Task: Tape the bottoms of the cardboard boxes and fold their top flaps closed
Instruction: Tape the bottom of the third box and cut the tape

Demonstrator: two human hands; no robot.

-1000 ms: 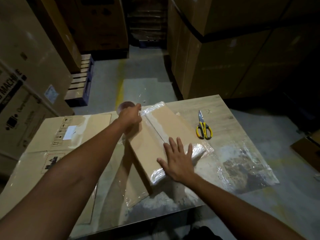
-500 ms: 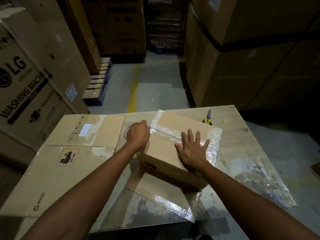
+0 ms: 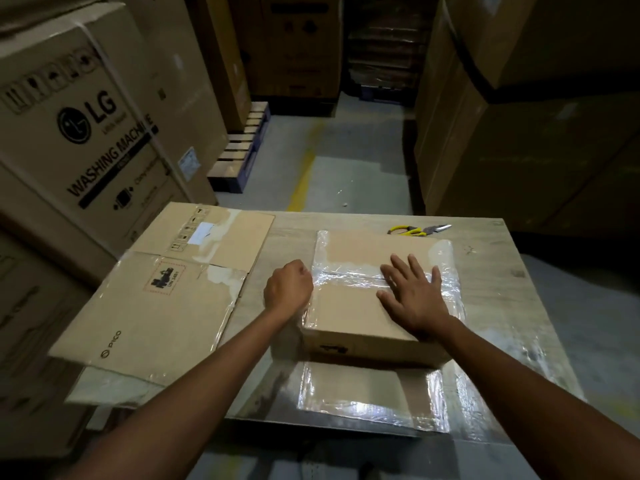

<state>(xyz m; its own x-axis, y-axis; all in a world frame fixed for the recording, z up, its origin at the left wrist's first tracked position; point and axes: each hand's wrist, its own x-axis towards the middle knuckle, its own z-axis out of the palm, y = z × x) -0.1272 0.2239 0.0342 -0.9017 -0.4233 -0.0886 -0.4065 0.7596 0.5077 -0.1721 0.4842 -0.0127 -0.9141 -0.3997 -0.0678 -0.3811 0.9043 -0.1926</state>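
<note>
The box [image 3: 360, 306] now lies square and flat, right hand [image 3: 414, 299] spread on it, left hand [image 3: 289, 289] fisted at its nine o'clock edge, contents unseen, so the tape [image 3: 349, 276] may wrinkle if pulled crooked.

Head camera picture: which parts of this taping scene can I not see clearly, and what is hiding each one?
- Tape roll: the closed left hand at the brown cardboard box's left edge covers whatever its grip holds.
- Box seam: partly under the flat right hand and the glare of the clear tape.
- Small black print on the box's near side: blurred, unreadable.
- Yellow-handled scissors: handle bottoms cut off by the box's far edge.
</note>
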